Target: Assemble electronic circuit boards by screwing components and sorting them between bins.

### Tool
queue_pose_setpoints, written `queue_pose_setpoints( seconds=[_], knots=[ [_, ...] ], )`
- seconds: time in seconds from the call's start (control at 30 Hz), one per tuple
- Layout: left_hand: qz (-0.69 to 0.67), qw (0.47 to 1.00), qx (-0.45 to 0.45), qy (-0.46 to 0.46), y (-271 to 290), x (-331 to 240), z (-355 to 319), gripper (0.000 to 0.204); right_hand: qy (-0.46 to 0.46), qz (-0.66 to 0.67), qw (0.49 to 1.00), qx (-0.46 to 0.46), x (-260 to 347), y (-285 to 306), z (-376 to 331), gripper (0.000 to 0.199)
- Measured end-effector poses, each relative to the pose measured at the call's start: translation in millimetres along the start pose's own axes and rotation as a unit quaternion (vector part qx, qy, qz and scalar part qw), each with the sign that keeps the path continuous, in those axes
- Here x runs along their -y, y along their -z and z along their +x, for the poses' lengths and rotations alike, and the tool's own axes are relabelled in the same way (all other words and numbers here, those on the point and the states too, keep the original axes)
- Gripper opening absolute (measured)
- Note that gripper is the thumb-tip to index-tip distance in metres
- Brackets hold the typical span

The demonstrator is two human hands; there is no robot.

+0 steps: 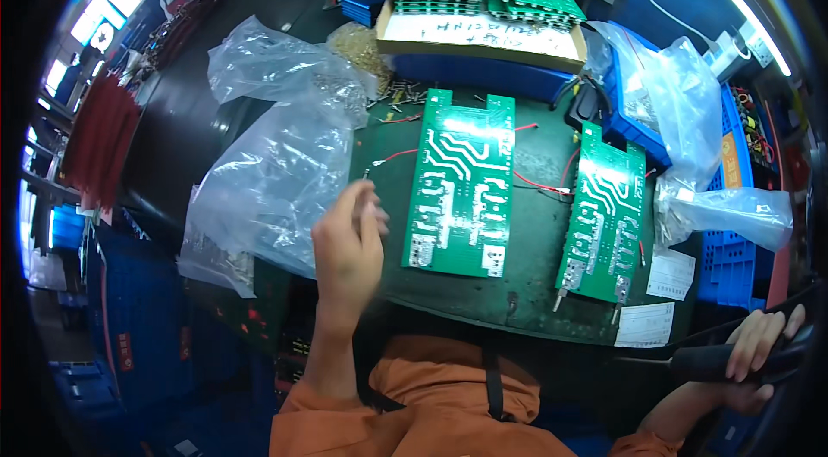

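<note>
My left hand (349, 233) is raised left of the nearer green circuit board (463, 198), thumb and fingers pinched together. A tiny screw-like metal part (366, 173) shows at its fingertips. The board lies flat on the dark green work surface, red wires beside it. To its right lies a second green circuit board (601, 215), with metal posts sticking out at its near edge. At the lower right, my right hand (759, 353) is wrapped round the dark handle of a screwdriver (703, 362), whose thin shaft points left, below the table edge.
Clear plastic bags (272, 172) cover the left side. Small metal parts (405, 97) lie loose behind the boards. A cardboard box (483, 33) of stacked green boards stands at the back. Blue bins (634, 108), another bag (733, 214) and paper labels (645, 324) are at right. Someone works far left.
</note>
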State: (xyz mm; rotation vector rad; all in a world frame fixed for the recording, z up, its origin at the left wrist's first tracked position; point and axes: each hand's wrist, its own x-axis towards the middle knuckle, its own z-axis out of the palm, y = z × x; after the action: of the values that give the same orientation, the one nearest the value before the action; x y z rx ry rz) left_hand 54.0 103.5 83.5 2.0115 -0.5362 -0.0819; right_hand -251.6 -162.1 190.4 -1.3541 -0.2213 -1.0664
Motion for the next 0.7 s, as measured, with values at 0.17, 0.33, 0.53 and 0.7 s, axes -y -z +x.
queue_pose_setpoints(
  seconds=[0.17,0.33,0.53,0.7],
  knots=[
    [0.236,0.957,-0.079,-0.148,-10.3,54.2,45.3,0.022,-0.032,0.01,0.999,-0.019,-26.4,-36.0,-8.6,0.056],
    [0.315,0.943,-0.074,-0.08,-22.4,92.2,56.2,0.013,-0.028,0.051,0.998,-0.033,-22.1,-42.4,-12.8,0.056],
    [0.339,0.933,-0.071,-0.093,-18.4,93.6,60.6,0.006,-0.032,0.065,0.997,-0.024,-21.6,-44.0,-13.0,0.055],
    [-0.174,0.98,0.021,0.093,-0.9,65.9,58.6,0.014,-0.033,0.081,0.996,-0.032,-19.0,-36.8,-18.4,0.056]
  ],
)
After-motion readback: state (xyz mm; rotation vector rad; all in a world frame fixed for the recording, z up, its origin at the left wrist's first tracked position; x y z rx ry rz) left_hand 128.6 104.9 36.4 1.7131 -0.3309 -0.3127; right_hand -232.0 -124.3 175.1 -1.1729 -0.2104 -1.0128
